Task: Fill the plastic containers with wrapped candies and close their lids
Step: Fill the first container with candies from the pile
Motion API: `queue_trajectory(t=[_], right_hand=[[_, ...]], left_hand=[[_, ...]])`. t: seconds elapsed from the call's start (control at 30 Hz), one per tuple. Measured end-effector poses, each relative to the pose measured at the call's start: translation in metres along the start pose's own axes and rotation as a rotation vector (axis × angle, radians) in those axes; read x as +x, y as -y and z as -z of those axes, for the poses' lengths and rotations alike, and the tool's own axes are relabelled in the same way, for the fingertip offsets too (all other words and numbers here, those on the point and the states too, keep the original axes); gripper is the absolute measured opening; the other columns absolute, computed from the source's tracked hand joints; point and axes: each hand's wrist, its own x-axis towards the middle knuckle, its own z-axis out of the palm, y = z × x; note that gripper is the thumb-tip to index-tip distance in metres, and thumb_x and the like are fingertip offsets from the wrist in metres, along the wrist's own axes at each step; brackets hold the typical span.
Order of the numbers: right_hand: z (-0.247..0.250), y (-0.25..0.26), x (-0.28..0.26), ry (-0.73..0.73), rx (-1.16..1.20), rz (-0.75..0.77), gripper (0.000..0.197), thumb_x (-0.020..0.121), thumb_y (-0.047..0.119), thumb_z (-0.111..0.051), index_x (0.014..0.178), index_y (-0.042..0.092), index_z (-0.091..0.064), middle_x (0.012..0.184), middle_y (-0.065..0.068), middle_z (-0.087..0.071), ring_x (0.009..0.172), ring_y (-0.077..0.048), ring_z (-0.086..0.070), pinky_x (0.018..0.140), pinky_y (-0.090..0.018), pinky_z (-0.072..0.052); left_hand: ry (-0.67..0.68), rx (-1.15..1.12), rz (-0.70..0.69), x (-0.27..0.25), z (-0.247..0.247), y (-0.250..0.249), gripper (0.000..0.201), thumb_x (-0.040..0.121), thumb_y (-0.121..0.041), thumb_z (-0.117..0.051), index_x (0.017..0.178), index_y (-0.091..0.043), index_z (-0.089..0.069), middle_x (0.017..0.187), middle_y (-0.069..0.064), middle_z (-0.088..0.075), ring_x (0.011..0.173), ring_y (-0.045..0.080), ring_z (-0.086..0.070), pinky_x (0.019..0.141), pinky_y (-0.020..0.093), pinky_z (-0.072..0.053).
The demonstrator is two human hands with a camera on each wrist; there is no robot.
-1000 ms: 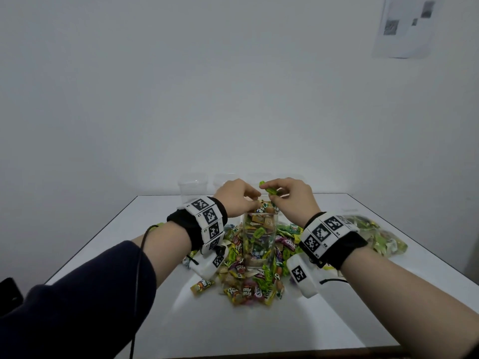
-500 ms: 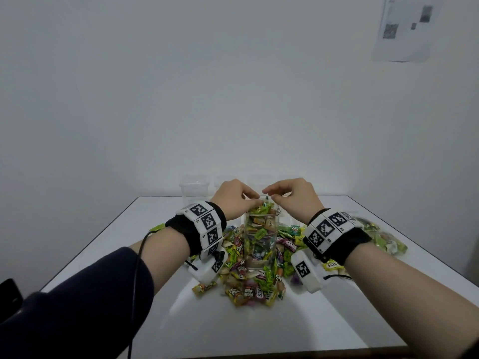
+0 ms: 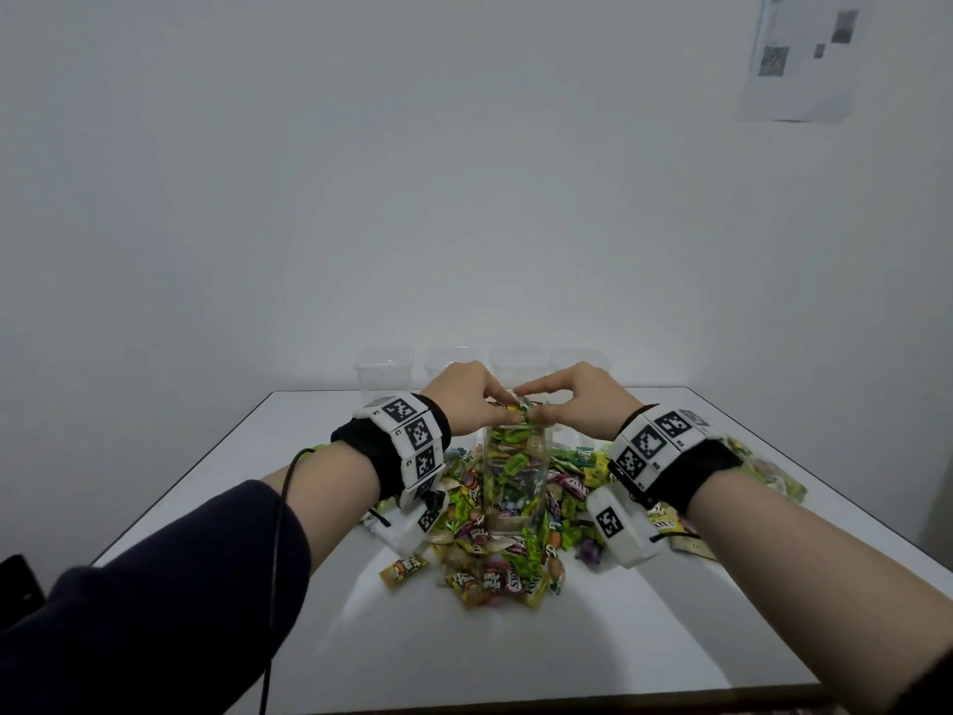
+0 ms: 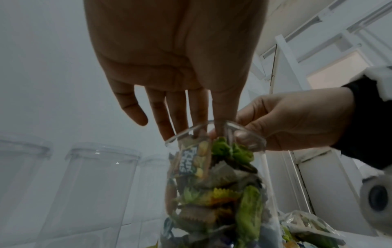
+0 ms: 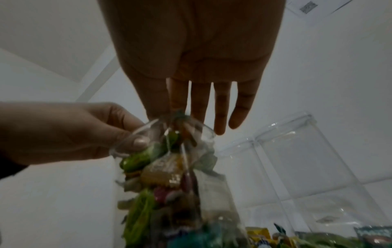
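- Table (image 3: 670,637) fills the lower half of the head view; whole job is laid out on it, hands working at frame centre.
- Empty containers (image 3: 384,369): a row of clear ones along the far table edge, above my hands in frame. No candy visible in any of them. Those are the bulk of what's left.
- Loose candy pile (image 3: 495,570): spread around the base of the working container, centre frame and just below. Plenty of stock, so supply looks fine.
- Clear bag (image 3: 773,474) at the right edge of the pile, partly behind my right wrist; seems to hold more candy.
- Working container (image 3: 515,477): upright, dead centre, packed with wrapped candies to the rim. I'd call it full, some wrappers crowd the mouth.
- Lid: none visible in any view, mouth is open. Closing not yet done on any container.
- Left hand (image 3: 466,399): at the rim from frame left, fingers reaching down onto the top wrappers. Pressing or pinching, I can't tell.
- Right hand (image 3: 577,399): mirror position from frame right, fingertips and thumb bunched at the top candies. Whether it has hold of one, can't tell either.
- Estimate: one container filled, zero lidded, task is early.
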Motion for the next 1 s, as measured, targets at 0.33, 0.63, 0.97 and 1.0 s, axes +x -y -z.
queue_trajectory(t=[0.33, 0.63, 0.97, 1.0], right_hand=[[-0.004, 0.001, 0.0, 0.036, 0.005, -0.049, 0.03, 0.092, 0.019, -0.054, 0.119, 0.023, -0.065, 0.115, -0.005, -0.068, 0.104, -0.014, -0.062, 0.097, -0.031, -0.046], [0.004, 0.001, -0.006, -0.181, 0.017, -0.029, 0.012, 0.078, 0.009, -0.071, 0.084, 0.017, -0.077, 0.067, 0.005, -0.066, 0.057, 0.006, -0.055, 0.051, -0.002, -0.037], [0.002, 0.021, 0.005, -0.037, -0.179, -0.07, 0.023, 0.07, -0.001, -0.073, 0.085, 0.016, -0.076, 0.069, 0.007, -0.06, 0.065, -0.002, -0.052, 0.06, -0.019, -0.04], [0.002, 0.023, 0.007, -0.042, -0.222, -0.071, 0.024, 0.069, 0.0, -0.075, 0.086, 0.017, -0.074, 0.071, 0.009, -0.055, 0.064, -0.002, -0.048, 0.056, -0.019, -0.037]], left_hand=[[-0.045, 0.015, 0.027, -0.002, -0.001, 0.001, 0.038, 0.082, -0.038, -0.07, 0.114, -0.02, -0.07, 0.118, 0.004, -0.067, 0.111, 0.017, -0.059, 0.09, 0.03, -0.046], [-0.037, -0.068, 0.029, 0.002, 0.004, 0.004, 0.028, 0.073, -0.027, -0.081, 0.099, -0.018, -0.076, 0.075, -0.01, -0.067, 0.07, -0.004, -0.054, 0.053, 0.002, -0.037], [0.143, 0.189, -0.035, 0.002, 0.008, -0.004, 0.03, 0.09, -0.033, -0.062, 0.12, -0.029, -0.066, 0.121, 0.001, -0.065, 0.111, 0.019, -0.056, 0.089, 0.029, -0.044], [0.159, 0.18, -0.036, 0.002, 0.008, -0.004, 0.03, 0.091, -0.034, -0.061, 0.121, -0.03, -0.065, 0.123, 0.002, -0.065, 0.112, 0.02, -0.055, 0.093, 0.032, -0.044]])
